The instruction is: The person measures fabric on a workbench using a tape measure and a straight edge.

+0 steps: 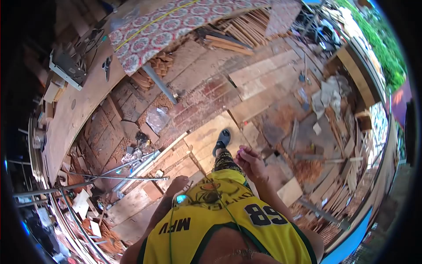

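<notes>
My right hand (pixel 251 163) is raised in front of my yellow jersey (pixel 211 211), its fingers pinched together. A small pink-purple object (pixel 240 151) shows at the fingertips, too small to identify. Low at my left side, my left hand (pixel 177 185) is beside the jersey. Its fingers are mostly turned away, so I cannot see whether it holds anything. Close by it, a shiny bluish spot (pixel 181 199) shows at the jersey's edge. A dark clog (pixel 223 138) on one foot stands on the wooden floor boards (pixel 209 143).
A long wooden bench (pixel 72 103) curves along the left, with pliers (pixel 106 68) and a metal case (pixel 68 70) on it. Patterned cloth (pixel 151 37) covers the far table. Metal rods (pixel 127 177), wood strips (pixel 239 33), sawdust (pixel 310 170) and crumpled white cloth (pixel 327 94) lie around.
</notes>
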`<action>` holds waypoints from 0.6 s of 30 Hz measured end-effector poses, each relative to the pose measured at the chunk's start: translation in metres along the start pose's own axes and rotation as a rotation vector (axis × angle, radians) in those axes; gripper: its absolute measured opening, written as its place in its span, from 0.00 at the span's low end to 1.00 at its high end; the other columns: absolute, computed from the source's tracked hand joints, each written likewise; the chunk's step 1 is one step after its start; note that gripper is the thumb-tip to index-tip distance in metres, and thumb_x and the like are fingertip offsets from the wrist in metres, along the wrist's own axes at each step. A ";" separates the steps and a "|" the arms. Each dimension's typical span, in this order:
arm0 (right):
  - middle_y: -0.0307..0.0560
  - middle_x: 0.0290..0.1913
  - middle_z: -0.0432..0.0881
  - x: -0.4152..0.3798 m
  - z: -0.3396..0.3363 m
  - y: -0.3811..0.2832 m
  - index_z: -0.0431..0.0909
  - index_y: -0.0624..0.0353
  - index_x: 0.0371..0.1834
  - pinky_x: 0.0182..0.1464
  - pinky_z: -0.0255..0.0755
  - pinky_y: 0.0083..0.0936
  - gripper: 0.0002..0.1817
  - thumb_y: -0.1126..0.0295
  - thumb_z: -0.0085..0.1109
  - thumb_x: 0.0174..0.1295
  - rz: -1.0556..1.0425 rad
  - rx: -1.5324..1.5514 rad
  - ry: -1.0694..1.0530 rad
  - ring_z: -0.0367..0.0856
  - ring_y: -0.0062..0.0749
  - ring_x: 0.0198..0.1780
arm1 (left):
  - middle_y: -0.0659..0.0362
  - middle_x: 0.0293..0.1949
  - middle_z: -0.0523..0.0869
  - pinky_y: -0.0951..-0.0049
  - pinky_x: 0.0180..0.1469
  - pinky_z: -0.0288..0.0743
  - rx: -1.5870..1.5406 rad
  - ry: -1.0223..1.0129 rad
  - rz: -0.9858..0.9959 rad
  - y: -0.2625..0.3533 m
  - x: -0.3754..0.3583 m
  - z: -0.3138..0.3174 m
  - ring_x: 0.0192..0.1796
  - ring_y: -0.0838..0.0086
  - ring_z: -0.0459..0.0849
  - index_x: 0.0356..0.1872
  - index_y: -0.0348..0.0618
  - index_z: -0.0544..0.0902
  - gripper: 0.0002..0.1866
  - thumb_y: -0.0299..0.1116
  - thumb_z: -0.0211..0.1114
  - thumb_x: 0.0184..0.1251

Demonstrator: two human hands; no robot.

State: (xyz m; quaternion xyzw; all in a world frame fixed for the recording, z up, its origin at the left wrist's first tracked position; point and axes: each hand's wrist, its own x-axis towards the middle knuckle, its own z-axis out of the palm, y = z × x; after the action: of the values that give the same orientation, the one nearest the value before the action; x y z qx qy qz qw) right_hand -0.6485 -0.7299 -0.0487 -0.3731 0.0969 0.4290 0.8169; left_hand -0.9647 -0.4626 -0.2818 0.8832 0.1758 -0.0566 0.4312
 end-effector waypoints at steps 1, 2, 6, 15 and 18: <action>0.44 0.41 0.84 0.023 0.001 -0.013 0.79 0.64 0.54 0.49 0.84 0.31 0.12 0.78 0.57 0.70 0.030 -0.066 0.035 0.85 0.32 0.44 | 0.54 0.35 0.88 0.68 0.43 0.80 0.123 0.038 0.020 -0.012 0.029 0.000 0.39 0.70 0.87 0.47 0.30 0.84 0.23 0.46 0.60 0.74; 0.42 0.40 0.83 0.045 0.003 -0.028 0.79 0.64 0.57 0.50 0.85 0.35 0.13 0.77 0.57 0.70 0.048 -0.116 0.061 0.86 0.32 0.43 | 0.50 0.42 0.88 0.64 0.48 0.80 0.059 -0.036 -0.213 -0.011 0.063 -0.013 0.45 0.62 0.86 0.47 0.35 0.86 0.20 0.45 0.62 0.70; 0.38 0.38 0.83 0.131 0.031 -0.104 0.78 0.64 0.59 0.51 0.85 0.37 0.14 0.77 0.55 0.71 -0.008 -0.161 0.029 0.87 0.31 0.41 | 0.45 0.44 0.88 0.59 0.52 0.79 -0.200 0.132 -0.360 0.025 0.143 -0.077 0.48 0.54 0.87 0.47 0.41 0.86 0.17 0.42 0.63 0.67; 0.43 0.41 0.86 0.306 0.099 -0.252 0.81 0.64 0.52 0.46 0.85 0.27 0.11 0.79 0.60 0.67 -0.295 -0.337 -0.034 0.87 0.28 0.41 | 0.44 0.43 0.88 0.61 0.46 0.81 -0.251 0.549 -0.183 0.155 0.352 -0.196 0.47 0.54 0.89 0.50 0.39 0.83 0.11 0.34 0.61 0.74; 0.43 0.42 0.86 0.346 0.110 -0.260 0.80 0.66 0.54 0.46 0.85 0.25 0.14 0.80 0.62 0.66 -0.291 -0.331 -0.010 0.87 0.27 0.41 | 0.45 0.39 0.87 0.62 0.41 0.81 -0.315 0.680 -0.059 0.202 0.421 -0.247 0.40 0.54 0.88 0.47 0.38 0.83 0.08 0.29 0.63 0.72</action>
State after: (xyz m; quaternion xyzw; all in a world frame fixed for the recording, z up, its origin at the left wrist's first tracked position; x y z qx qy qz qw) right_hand -0.2530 -0.5278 -0.0002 -0.5103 -0.0336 0.3186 0.7981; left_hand -0.5125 -0.2734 -0.0842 0.7688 0.3409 0.2554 0.4769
